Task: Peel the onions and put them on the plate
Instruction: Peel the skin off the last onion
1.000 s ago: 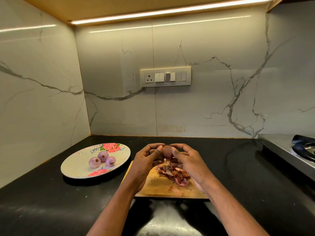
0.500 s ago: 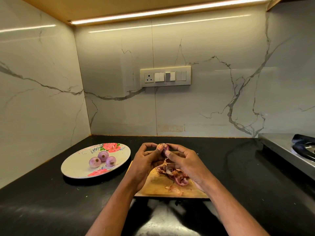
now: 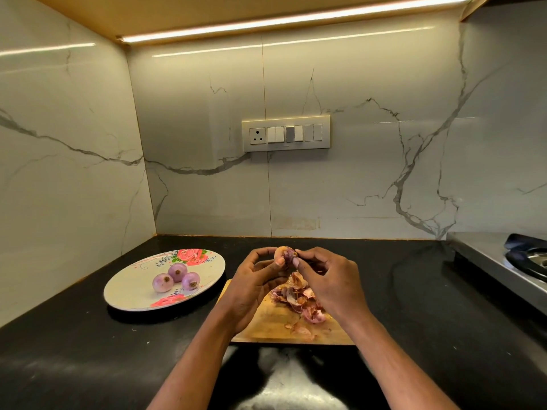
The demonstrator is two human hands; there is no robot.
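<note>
From where the head camera looks, both hands are raised a little above the wooden cutting board (image 3: 275,327). The left hand (image 3: 251,279) curls around a small onion (image 3: 283,254), thumb pressed on its near side and fingers hooked behind it. The right hand (image 3: 328,276) pinches at the onion's right edge with thumb and forefinger, seemingly on a flap of dry skin, though the flap itself is too small to make out. The onion shows a pale patch on the left and purple on the right, so I judge it half stripped.

Below the hands a heap of peels (image 3: 299,300) lies on the board. To the left, on the black counter (image 3: 414,306), sits the flowered plate (image 3: 127,294) with three peeled onions (image 3: 177,278) clustered near its middle, touching or nearly so.

To do this step well, I would say the left hand should turn the onion a bit at a time while the right pulls the skin away toward the root end, in long strips and not crumbs. Keeping the work over the board lets scraps fall onto the heap. The grip need only be firm enough that the slick bulb does not pop free. Once no papery skin shows, the plate is an easy reach to the left.
</note>
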